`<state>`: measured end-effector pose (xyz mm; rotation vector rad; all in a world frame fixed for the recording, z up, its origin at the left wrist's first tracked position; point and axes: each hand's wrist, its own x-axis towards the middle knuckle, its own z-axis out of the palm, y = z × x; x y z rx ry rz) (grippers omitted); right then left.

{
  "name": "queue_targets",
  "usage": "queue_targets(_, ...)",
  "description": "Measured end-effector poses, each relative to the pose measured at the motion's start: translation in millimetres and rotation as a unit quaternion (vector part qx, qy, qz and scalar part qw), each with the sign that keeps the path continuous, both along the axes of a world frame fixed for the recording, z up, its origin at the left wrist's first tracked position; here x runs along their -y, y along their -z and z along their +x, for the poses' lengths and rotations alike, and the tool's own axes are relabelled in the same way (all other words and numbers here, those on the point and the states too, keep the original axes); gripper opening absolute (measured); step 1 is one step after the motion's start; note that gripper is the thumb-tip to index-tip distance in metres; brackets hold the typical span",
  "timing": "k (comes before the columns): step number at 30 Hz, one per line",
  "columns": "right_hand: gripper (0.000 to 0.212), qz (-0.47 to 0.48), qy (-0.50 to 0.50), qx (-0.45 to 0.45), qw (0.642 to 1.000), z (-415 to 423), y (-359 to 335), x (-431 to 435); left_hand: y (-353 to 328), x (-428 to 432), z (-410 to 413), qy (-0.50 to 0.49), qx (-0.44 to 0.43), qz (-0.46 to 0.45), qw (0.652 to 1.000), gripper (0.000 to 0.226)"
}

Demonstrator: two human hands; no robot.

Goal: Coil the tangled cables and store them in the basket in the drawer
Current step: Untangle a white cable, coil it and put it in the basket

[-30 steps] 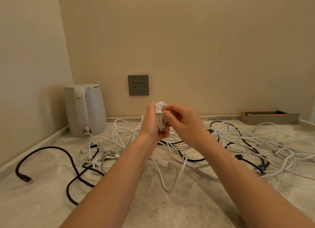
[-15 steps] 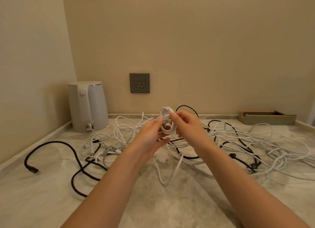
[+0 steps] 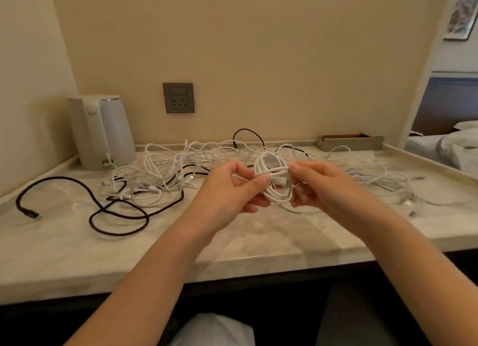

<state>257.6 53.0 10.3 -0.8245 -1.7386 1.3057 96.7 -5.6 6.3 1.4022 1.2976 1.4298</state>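
Observation:
A small coil of white cable (image 3: 273, 180) is held above the marble counter between both hands. My left hand (image 3: 230, 190) pinches the coil's left side with thumb and fingers. My right hand (image 3: 318, 187) grips its right side, fingers curled under the loops. Behind the hands a tangle of white cables (image 3: 181, 162) spreads across the counter, mixed with a thin black cable (image 3: 248, 133). A thick black braided cable (image 3: 85, 198) lies loose at the left. No drawer or basket is in view.
A white electric kettle (image 3: 101, 133) stands at the back left corner. A grey wall socket (image 3: 178, 97) sits above the counter. A grey and orange tray (image 3: 349, 141) lies at the back right. The counter's front edge (image 3: 232, 265) runs below my forearms.
The view has pulled back and tilted down, showing the counter's front edge. The coil has turned from upright to flatter, and both hands now hold it by its two sides.

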Motion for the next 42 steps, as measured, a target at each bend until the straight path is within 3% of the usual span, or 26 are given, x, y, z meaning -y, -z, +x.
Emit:
queue_targets(4,0.019,0.047,0.014,0.063,0.997,37,9,37,11,28,31,0.041,-0.023,-0.013,0.999,0.019)
queue_targets(9,0.033,0.017,0.008,0.109,0.994,83,36,72,43,52,68,0.099,-0.028,-0.066,0.993,0.021)
queue_targets(13,0.026,-0.008,0.013,0.159,0.987,118,71,87,77,62,96,0.129,-0.068,-0.115,0.983,0.023)
queue_targets(20,0.026,-0.095,0.011,0.247,0.964,175,154,101,162,69,148,0.163,-0.126,-0.197,0.959,0.026)
queue_targets(29,0.030,-0.238,0.039,0.264,0.934,232,275,105,279,66,210,0.184,-0.189,-0.283,0.922,0.020)
queue_targets(34,0.039,-0.291,0.037,0.291,0.911,262,327,110,316,63,237,0.279,-0.306,-0.296,0.861,0.012)
queue_targets(38,0.027,-0.313,0.047,0.362,0.877,281,371,117,352,59,243,0.305,-0.456,-0.295,0.782,0.042)
queue_targets(42,0.015,-0.315,0.060,0.438,0.840,286,419,122,376,58,245,0.313,-0.560,-0.271,0.717,0.048)
